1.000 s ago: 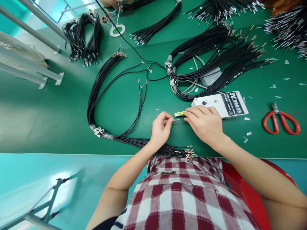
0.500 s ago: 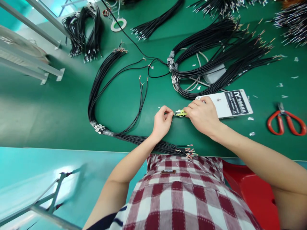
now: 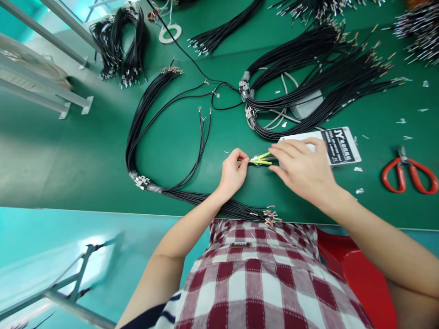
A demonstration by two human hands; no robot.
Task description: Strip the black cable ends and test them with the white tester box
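Observation:
My left hand (image 3: 234, 172) is closed in a pinch at the tip of a yellow-green clip (image 3: 261, 159). A thin black cable end seems to be between its fingertips, mostly hidden by them. The clip's two arms spread in a V at the front of a white box (image 3: 338, 146) with a dark JY label. Around the clip's wide end, my right hand (image 3: 303, 167) is open, thumb and fingers apart. Black cables (image 3: 192, 197) from a bound bundle run under my left forearm, their stripped coloured ends (image 3: 270, 217) near the table's front edge.
Red-handled cutters (image 3: 408, 171) lie at the right. Bound black cable bundles (image 3: 302, 100) lie behind the box. Another coil (image 3: 120, 45) and a roll of tape (image 3: 170, 34) sit at the back left. White scraps (image 3: 400, 121) dot the green table (image 3: 85, 169).
My right hand has loosened its grip on the clip and moved slightly right, fingers spreading. The clip's arms have opened wider. My left hand has stayed almost in place.

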